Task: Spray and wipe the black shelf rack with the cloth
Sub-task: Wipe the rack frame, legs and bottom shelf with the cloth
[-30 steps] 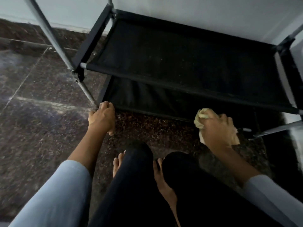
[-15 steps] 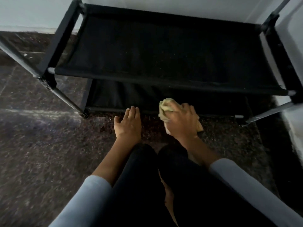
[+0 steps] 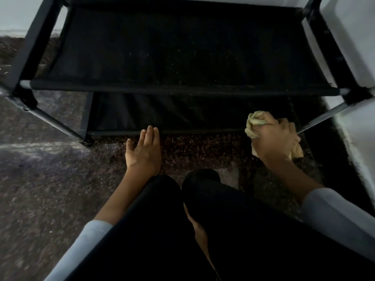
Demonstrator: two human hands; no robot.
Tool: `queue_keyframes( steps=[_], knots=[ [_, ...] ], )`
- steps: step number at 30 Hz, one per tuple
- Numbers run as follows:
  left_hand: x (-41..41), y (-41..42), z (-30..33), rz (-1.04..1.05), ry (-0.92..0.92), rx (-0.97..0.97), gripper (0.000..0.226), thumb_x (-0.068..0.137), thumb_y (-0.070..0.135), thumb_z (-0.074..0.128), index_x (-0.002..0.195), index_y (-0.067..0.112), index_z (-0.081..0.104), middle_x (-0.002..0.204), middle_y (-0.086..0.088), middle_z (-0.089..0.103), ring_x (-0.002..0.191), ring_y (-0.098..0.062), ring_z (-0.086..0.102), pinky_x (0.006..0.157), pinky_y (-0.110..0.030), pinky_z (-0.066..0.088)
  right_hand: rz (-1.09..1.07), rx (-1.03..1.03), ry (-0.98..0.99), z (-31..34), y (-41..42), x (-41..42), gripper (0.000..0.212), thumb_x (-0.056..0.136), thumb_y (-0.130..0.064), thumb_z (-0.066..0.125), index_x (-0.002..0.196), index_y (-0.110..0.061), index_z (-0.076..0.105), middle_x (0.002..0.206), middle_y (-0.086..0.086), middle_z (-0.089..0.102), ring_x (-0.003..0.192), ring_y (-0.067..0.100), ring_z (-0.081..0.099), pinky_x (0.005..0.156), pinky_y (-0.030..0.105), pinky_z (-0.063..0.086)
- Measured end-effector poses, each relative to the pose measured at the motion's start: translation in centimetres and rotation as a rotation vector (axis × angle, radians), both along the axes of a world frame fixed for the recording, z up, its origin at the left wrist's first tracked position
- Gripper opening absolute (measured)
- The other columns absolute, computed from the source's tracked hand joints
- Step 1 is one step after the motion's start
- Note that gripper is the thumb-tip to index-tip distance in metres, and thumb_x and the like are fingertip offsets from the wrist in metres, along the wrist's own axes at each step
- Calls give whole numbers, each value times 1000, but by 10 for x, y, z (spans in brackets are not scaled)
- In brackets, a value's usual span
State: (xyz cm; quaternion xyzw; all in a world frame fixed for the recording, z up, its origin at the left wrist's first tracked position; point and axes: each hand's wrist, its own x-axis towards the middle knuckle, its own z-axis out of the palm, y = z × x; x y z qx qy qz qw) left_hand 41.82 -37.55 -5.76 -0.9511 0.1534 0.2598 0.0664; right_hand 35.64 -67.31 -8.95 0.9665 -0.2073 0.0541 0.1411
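So the person is crouching on the speckled floor [image 3: 50,189] right in front of the black shelf rack [image 3: 182,57], and two fabric shelves are showing, one above the other. The top shelf [image 3: 182,47] is running nearly the whole width of the view, its front edge ending in a grey tube tip at each corner. The bottom shelf [image 3: 172,112] is sitting low, just above the floor, with its front bar lying straight across between the two hands.

The left hand [image 3: 144,153] is reaching forward with its fingers [image 3: 151,134] straight and together, holding nothing, tips right at the bottom shelf's front bar; I can't tell if they're actually touching it. The right hand [image 3: 276,138] is gripping a bunched-up yellowish cloth [image 3: 253,124], fingers curled tight round it, near the right end of the bottom shelf, just beside the slanted metal leg [image 3: 322,116] on that side. Another slanted leg [image 3: 56,122] is coming down to the floor on the left.

Room-wise, the gap between the two shelves is looking pretty shallow. A white wall [image 3: 355,57] is crowding the right side, close to the rack, while the floor on the left is stretching out wide. Both knees [image 3: 182,199] in dark trousers are filling the bottom middle, well back from the rack, and a light sleeve [image 3: 332,211] is covering each forearm.
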Motion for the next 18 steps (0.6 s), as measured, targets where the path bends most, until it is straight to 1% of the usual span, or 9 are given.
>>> queue_keyframes(
  steps=[1, 3, 5, 7, 9, 11, 12, 15, 18],
  knots=[
    [-1, 0, 0, 6, 13, -20, 70, 97, 10, 34, 149, 9, -13, 158, -3, -16, 146, -20, -10, 116, -50, 7, -17, 27, 4, 0, 8, 0, 30, 80, -30, 64, 106, -15, 63, 103, 10, 62, 88, 37, 52, 82, 45, 40],
    [-1, 1, 2, 12, 23, -39, 71, 97, 10, 35, 149, 10, -13, 158, -3, -16, 146, -21, -10, 116, -50, 7, 23, 147, 2, 2, 40, 3, 37, 84, -38, 60, 117, -22, 61, 112, 11, 59, 97, 36, 52, 84, 45, 41],
    [2, 2, 1, 10, 23, -53, 72, 96, 9, 36, 149, 9, -12, 158, -3, -16, 146, -21, -10, 116, -51, 7, 208, 230, -2, 2, 92, 23, 38, 88, -36, 55, 124, -28, 56, 118, 5, 57, 102, 30, 51, 85, 43, 41],
    [3, 1, 1, 9, 27, -62, 72, 96, 9, 36, 150, 10, -11, 159, -2, -15, 147, -20, -9, 116, -50, 7, 424, 242, 12, 4, 142, 48, 30, 85, -28, 61, 115, -29, 63, 116, -2, 61, 97, 26, 56, 82, 39, 41],
    [3, 0, 2, 13, 26, -44, 75, 95, 10, 40, 150, 11, -11, 159, -2, -15, 147, -20, -9, 116, -50, 7, 533, 204, -2, 9, 170, 65, 23, 77, -29, 70, 100, -30, 72, 113, -10, 64, 87, 23, 59, 77, 36, 43],
    [3, 3, 1, 4, 16, -32, 77, 95, 11, 42, 150, 12, -12, 158, -2, -15, 147, -19, -9, 116, -50, 8, 527, 248, -15, 11, 166, 64, 14, 72, -34, 75, 86, -29, 75, 109, -13, 64, 78, 23, 59, 73, 36, 42],
    [3, 3, -1, -2, 3, -34, 76, 95, 12, 42, 150, 12, -12, 159, -2, -15, 147, -19, -8, 116, -50, 8, 506, 300, -32, 9, 157, 60, 14, 74, -37, 74, 84, -27, 75, 110, -13, 63, 77, 24, 57, 74, 37, 41],
    [1, 7, -2, -31, -34, -13, 79, 95, 12, 44, 149, 12, -13, 159, -2, -14, 147, -17, -7, 117, -51, 8, 378, 452, 10, 9, 129, 51, 23, 80, -44, 67, 93, -28, 75, 119, -9, 58, 88, 30, 55, 83, 40, 38],
    [3, 10, -2, -42, -30, -15, 84, 93, 11, 48, 149, 12, -13, 158, 0, -15, 147, -15, -7, 117, -52, 7, 291, 412, -31, 10, 97, 36, 23, 76, -45, 71, 92, -30, 76, 115, -5, 59, 84, 34, 55, 80, 41, 40]
  ],
)
